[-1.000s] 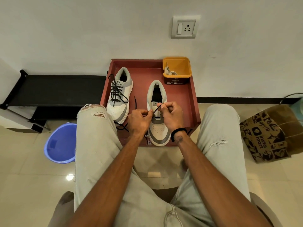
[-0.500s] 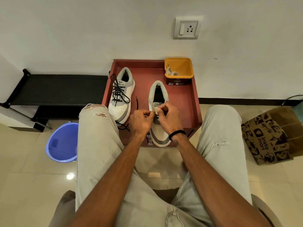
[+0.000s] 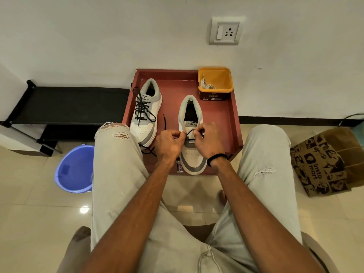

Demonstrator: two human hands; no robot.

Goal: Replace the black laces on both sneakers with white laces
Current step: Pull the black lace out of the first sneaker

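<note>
Two white and grey sneakers stand on a red tray [image 3: 232, 123]. The left sneaker [image 3: 146, 111] keeps its black lace [image 3: 143, 108] threaded. Over the right sneaker [image 3: 192, 138] a short stretch of black lace [image 3: 189, 133] runs between both hands. My left hand [image 3: 170, 144] pinches one side of it at the sneaker's left edge, and my right hand [image 3: 207, 139] pinches the other side by the tongue. A loose black lace end [image 3: 164, 123] lies on the tray between the sneakers. White laces [image 3: 206, 85] sit coiled in an orange tub [image 3: 216, 79] at the tray's far right corner.
A blue plastic bucket [image 3: 74, 168] stands on the tiled floor at the left. A low black shelf [image 3: 67, 103] runs along the wall. A printed brown paper bag [image 3: 325, 162] stands at the right. My knees flank the tray.
My right hand drew back from the tongue and lifted a black lace loop clear of the sneaker. The left hand stayed at the sneaker's left edge.
</note>
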